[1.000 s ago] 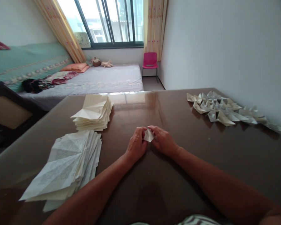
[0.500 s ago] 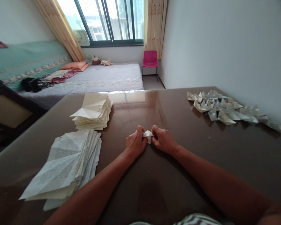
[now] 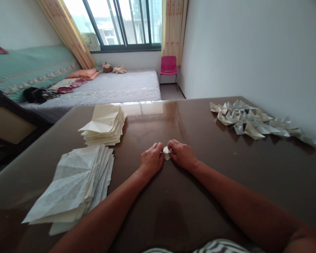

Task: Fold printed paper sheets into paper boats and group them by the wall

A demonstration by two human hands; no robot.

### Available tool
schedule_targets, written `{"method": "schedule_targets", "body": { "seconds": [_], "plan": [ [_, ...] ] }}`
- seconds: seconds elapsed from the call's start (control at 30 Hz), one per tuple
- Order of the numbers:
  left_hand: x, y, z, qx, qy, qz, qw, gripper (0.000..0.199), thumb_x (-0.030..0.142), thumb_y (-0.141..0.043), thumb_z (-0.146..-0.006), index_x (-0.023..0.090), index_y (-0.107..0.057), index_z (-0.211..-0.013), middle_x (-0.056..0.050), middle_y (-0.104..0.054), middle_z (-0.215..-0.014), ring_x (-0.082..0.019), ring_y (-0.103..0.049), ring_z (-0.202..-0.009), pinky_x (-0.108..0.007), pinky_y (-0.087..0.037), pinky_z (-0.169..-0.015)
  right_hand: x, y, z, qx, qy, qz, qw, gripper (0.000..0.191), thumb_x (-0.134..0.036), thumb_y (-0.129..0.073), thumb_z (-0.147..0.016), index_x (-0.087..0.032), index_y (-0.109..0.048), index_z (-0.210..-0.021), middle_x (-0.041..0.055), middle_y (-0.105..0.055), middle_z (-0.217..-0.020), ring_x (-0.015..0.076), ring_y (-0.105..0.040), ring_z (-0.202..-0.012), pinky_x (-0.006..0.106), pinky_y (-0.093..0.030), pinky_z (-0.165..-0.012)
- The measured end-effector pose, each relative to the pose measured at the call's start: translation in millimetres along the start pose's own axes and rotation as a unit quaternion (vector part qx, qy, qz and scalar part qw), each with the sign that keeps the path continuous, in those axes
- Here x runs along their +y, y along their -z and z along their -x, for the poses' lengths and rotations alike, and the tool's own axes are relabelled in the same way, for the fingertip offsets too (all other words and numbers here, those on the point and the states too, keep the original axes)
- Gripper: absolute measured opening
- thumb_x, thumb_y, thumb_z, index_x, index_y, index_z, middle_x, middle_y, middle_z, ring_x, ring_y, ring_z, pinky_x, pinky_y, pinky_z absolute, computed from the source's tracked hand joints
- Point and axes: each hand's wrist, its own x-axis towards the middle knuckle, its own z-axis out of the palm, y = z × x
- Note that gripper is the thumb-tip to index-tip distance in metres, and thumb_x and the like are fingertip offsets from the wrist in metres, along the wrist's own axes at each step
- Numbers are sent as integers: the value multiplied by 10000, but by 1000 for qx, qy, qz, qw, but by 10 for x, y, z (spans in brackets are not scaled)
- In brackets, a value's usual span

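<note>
Both sides of a small folded paper (image 3: 167, 154) are pinched, one by the fingers of the left hand (image 3: 151, 159), the other by those of the right hand (image 3: 183, 155), at the middle of the brown desk (image 3: 168, 207). A cream paper stack (image 3: 105, 123) and a printed paper stack (image 3: 73, 179) lie left, pointed paper shapes (image 3: 253, 131) far right.

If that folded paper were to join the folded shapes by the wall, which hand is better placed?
Probably the right hand: it holds the folded paper and is on the side nearer the folded shapes. The left hand holds it too, but lies farther from them.
</note>
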Motion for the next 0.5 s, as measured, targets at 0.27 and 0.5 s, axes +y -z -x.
{"method": "schedule_targets", "body": {
  "seconds": [0.27, 0.5],
  "plan": [
    [-117, 96, 55, -1, -77, 23, 997, 193, 259, -412, -920, 278, -591, -989, -6, -596, -1038, -166, -543, -970, -246, -451, -696, 267, 51, 28, -20, 145, -108, 983, 199, -192, -542, -837, -248, -614, -1013, 19, -602, -1081, 136, -596, -888, 227, -431, -751],
    [-245, 123, 100, -7, -148, 12, 989, 278, 218, -428, -916, 306, -639, -1075, -6, -624, -1099, -182, -523, -1002, -264, -502, -710, 434, 105, 42, -12, 225, -143, 964, 303, -164, -559, -821, -289, -683, -1067, 24, -638, -1092, 150, -597, -988, 275, -473, -877]
  ]
}}
